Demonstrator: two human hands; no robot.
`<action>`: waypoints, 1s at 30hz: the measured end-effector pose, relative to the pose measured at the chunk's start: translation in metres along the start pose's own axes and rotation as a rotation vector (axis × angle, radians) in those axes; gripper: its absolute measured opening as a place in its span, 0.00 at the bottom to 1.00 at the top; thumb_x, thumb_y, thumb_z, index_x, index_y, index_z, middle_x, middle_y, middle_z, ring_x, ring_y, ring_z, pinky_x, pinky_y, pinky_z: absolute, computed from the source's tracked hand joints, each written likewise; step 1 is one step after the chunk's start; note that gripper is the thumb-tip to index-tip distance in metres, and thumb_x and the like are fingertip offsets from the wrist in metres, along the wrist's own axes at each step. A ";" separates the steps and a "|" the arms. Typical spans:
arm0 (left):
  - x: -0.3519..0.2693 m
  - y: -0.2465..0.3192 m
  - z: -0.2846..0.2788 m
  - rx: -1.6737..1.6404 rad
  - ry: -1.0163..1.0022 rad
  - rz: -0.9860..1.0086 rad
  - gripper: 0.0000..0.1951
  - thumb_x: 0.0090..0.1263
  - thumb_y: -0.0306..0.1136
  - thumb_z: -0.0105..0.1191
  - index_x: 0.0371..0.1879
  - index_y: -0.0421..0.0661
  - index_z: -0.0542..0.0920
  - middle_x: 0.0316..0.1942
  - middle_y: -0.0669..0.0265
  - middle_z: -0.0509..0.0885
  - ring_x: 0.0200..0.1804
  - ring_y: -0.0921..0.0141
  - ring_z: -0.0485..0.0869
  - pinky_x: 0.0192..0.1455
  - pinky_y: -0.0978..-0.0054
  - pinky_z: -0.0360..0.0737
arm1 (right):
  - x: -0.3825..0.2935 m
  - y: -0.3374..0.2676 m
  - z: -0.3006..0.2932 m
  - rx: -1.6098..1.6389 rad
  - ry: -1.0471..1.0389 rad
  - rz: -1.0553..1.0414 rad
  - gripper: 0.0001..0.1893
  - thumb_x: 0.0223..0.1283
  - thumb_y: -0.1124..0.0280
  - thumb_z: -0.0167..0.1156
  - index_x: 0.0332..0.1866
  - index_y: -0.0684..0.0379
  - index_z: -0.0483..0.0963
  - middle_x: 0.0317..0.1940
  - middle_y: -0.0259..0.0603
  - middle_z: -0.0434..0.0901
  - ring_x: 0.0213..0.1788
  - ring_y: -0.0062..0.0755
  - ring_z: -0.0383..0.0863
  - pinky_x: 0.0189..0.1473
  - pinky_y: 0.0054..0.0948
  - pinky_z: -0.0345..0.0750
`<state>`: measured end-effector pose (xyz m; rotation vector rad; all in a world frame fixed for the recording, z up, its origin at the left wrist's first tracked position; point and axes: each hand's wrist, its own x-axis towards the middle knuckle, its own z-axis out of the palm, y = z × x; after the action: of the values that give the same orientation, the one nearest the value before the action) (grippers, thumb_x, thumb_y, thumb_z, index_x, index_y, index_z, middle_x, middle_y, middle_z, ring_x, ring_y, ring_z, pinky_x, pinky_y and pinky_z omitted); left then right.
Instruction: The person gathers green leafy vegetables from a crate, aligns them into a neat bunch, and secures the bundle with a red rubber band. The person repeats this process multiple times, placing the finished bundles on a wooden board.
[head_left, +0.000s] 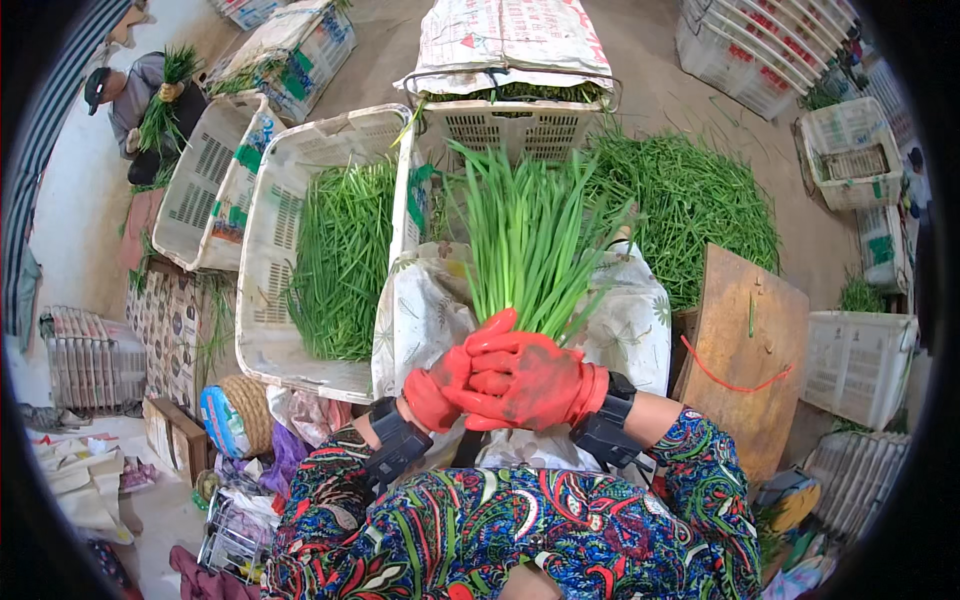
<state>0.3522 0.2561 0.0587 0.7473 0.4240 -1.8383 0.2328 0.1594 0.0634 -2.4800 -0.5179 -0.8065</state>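
A bunch of green chives (521, 240) fans out in front of me, its leaf tips pointing away from my body. Around its base my left hand (436, 386) and my right hand (536, 379), both in red rubber gloves, are closed together. The right fingers lie over the left ones, and the lower ends of the stalks are hidden by the gloves. Beneath the bunch, a white leaf-patterned apron (431, 307) covers my lap. More chives (345, 262) lie inside a white plastic crate (264, 300) to my left.
A loose heap of greens (690, 210) lies on the floor at front right, beside a wooden board (742, 360) with a red cord (739, 384). Straight ahead stands a sack-covered crate (510, 124). At far left, another person (142, 97) holds greens near an upright crate (191, 202).
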 end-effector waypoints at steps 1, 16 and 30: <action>-0.007 -0.007 -0.005 0.086 0.103 0.110 0.15 0.77 0.45 0.44 0.52 0.51 0.75 0.31 0.68 0.82 0.29 0.75 0.81 0.26 0.80 0.79 | -0.001 0.000 0.003 -0.004 -0.041 -0.004 0.23 0.53 0.61 0.62 0.54 0.59 0.77 0.32 0.32 0.78 0.40 0.30 0.79 0.49 0.35 0.78; -0.003 0.006 -0.073 0.536 -0.071 0.330 0.18 0.70 0.34 0.51 0.56 0.40 0.75 0.54 0.56 0.78 0.55 0.63 0.79 0.64 0.66 0.73 | -0.011 -0.023 0.006 1.455 0.088 0.877 0.14 0.66 0.70 0.47 0.50 0.58 0.78 0.26 0.26 0.75 0.25 0.17 0.69 0.28 0.22 0.67; -0.008 0.018 -0.079 0.344 -0.050 0.202 0.17 0.63 0.26 0.59 0.51 0.42 0.75 0.34 0.65 0.79 0.32 0.73 0.78 0.33 0.74 0.77 | 0.016 0.005 0.009 1.276 -0.192 1.148 0.16 0.69 0.56 0.50 0.35 0.58 0.76 0.20 0.28 0.73 0.17 0.17 0.68 0.20 0.22 0.65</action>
<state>0.3944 0.3023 0.0065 0.9381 -0.0052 -1.7525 0.2511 0.1630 0.0650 -1.2342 0.3205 0.2414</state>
